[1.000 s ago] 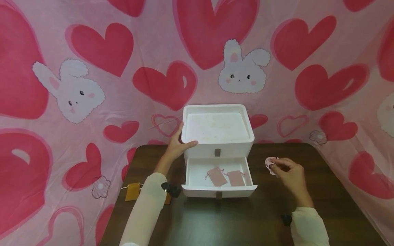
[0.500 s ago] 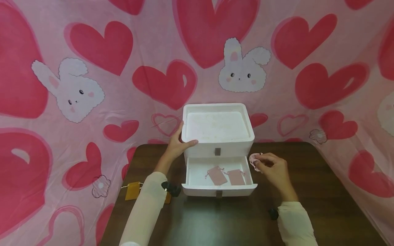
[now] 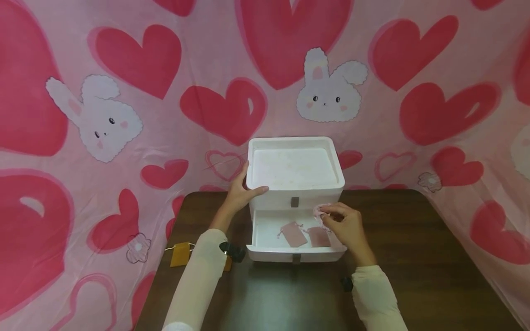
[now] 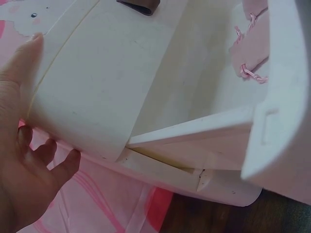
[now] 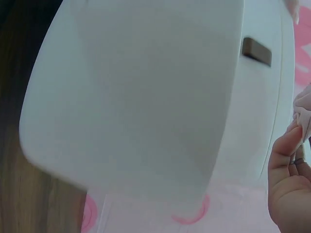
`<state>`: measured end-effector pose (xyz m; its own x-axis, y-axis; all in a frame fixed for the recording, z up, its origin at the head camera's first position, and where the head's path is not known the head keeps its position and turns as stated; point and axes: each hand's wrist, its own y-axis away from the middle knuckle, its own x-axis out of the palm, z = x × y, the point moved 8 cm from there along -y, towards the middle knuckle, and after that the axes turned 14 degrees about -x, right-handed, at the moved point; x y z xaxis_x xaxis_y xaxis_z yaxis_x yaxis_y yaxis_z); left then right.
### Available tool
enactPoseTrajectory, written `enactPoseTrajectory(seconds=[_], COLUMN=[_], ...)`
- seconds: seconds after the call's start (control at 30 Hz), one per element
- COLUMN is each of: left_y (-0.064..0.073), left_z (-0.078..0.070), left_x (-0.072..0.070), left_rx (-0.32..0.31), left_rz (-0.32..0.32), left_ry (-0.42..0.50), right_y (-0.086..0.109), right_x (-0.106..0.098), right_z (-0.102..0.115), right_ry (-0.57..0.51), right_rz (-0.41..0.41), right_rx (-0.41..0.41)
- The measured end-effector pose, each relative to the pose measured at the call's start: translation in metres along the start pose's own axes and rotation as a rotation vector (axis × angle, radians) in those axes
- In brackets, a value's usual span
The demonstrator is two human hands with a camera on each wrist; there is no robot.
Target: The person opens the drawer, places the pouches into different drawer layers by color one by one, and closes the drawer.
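Observation:
On the table stands a white drawer unit with its lower drawer pulled out. My left hand grips the unit's left front corner, thumb along the front edge and fingers at the side. Pinched in my right hand is a pale pink cloth ring that looks like a scrunchie, held above the drawer's right part. Inside the drawer lie two pink drawstring pouches, the right one partly hidden by the hand. In the right wrist view, pale pink cloth shows at the fingertips.
A mustard drawstring pouch lies on the dark wooden table at the left. Another mustard piece is mostly hidden behind the left forearm. The shut upper drawer has a brown tab. A pink heart-patterned cloth hangs behind.
My right hand has carried the scrunchie leftward, from over the table right of the unit to above the open drawer. My left hand keeps its place on the unit.

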<state>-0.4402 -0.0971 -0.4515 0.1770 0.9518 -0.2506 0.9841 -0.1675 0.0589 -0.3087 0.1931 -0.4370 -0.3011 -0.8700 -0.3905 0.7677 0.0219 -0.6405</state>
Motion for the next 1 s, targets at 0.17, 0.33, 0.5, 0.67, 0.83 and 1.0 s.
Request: enactPoseTrajectory(seconds=[0.17, 0.33, 0.5, 0.67, 0.83, 1.0], left_y=[0.000, 0.000, 0.000, 0.001, 0.002, 0.004], left_z=[-0.001, -0.001, -0.002, -0.003, -0.004, -0.005], left_x=[0.001, 0.001, 0.000, 0.001, 0.003, 0.004], left_rx=[0.014, 0.019, 0.032, 0.040, 0.037, 0.042], left_rz=[0.009, 0.005, 0.001, -0.005, 0.005, 0.003], left_ry=[0.012, 0.016, 0.017, 0.028, 0.045, 0.053], right_y=[-0.001, -0.002, -0.005, -0.005, -0.007, -0.008], right_x=[0.019, 0.038, 0.057, 0.078, 0.093, 0.105], right_z=[0.006, 0.011, 0.016, 0.020, 0.030, 0.035], right_ry=[-0.048, -0.061, -0.103, -0.111, -0.113, -0.101], right_rz=[0.030, 0.059, 0.093, 0.124, 0.121, 0.147], right_rx=[-0.034, -0.032, 0.011, 0.036, 0.020, 0.022])
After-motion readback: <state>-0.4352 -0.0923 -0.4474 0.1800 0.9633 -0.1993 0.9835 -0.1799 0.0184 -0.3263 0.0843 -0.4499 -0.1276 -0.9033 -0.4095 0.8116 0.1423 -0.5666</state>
